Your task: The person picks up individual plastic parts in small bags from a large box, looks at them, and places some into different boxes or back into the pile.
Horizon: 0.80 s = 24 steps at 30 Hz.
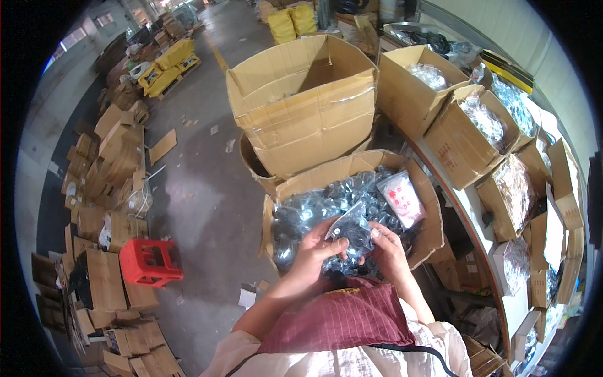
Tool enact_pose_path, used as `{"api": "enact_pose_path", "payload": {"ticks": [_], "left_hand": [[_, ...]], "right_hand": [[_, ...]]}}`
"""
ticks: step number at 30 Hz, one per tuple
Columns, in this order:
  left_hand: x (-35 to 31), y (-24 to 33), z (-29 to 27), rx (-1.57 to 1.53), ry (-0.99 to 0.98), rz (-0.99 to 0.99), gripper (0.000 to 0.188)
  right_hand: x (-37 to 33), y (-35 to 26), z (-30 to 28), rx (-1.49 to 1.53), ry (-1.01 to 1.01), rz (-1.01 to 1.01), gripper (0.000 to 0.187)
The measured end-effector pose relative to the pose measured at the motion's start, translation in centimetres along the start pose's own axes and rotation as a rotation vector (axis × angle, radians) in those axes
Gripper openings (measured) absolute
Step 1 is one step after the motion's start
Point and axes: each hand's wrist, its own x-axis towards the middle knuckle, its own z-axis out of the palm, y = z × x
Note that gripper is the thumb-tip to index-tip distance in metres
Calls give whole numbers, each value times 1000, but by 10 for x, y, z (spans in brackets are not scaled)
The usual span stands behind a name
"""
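Note:
Between my two hands is a small clear plastic bag (353,230) with dark parts in it, too small to name. My left hand (318,249) grips its left side, thumb across the front. On the right, my right hand (387,246) pinches the bag's other edge. Both are held over an open cardboard box (300,183) full of similar clear bags with dark contents (301,217). A flat white and pink packet with red print (402,200) lies on top of the bags, just beyond my right hand.
Beyond the box stands a tall open carton (308,135). A curved bench (461,195) at the right carries several cartons of bagged goods (483,119). A red plastic stool (151,262) stands on the floor to the left, near piled cardboard boxes (113,151). Yellow sacks (168,67) lie farther back.

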Motion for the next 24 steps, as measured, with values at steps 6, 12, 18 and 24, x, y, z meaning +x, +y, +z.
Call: {"api": "enact_pose_path", "payload": {"ticks": [6,12,18,24], "left_hand": [[24,0,-16,344,-66,-193,47],[91,52,-23,298,-89,-281,54],[128,157,-22,-348,-292,301,43],[114,50,-39,401,-420,369,41]], "right_hand": [[6,-3,-6,-54,1,83,40],[41,-20,-26,131,-78,29,53],[123,51,-97,-427,277,57,66],[171,186,-235,-1696,-118,371,87]]}}
